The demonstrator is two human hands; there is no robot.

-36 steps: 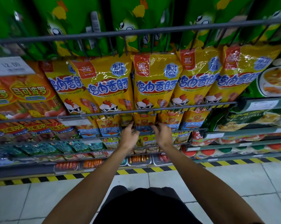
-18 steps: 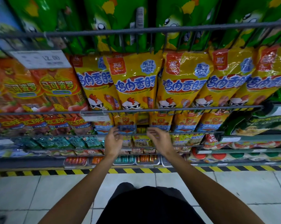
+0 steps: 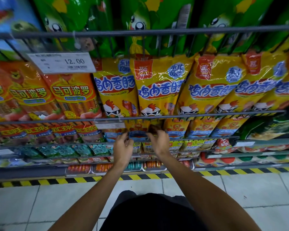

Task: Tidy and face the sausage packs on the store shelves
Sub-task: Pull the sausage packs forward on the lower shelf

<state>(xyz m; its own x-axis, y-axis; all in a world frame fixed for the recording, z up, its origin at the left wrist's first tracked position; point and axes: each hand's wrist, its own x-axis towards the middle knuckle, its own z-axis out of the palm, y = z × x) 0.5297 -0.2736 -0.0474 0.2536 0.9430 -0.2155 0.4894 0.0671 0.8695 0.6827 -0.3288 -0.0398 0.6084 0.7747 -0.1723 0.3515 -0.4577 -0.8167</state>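
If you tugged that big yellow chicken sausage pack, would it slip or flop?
The yellow chicken sausage pack has glossy, crinkled film, so it is probably slippery. It is long and soft-sided, so it would likely bend somewhat. The wire rail across its bottom should keep it from tipping forward.

Price tag [image 3: 61, 62] small print blurred

Both hands, left hand [image 3: 123, 148] and right hand [image 3: 158, 142], seem to pinch a small yellow sausage pack [image 3: 138, 129] under the wire rail [image 3: 190, 116].
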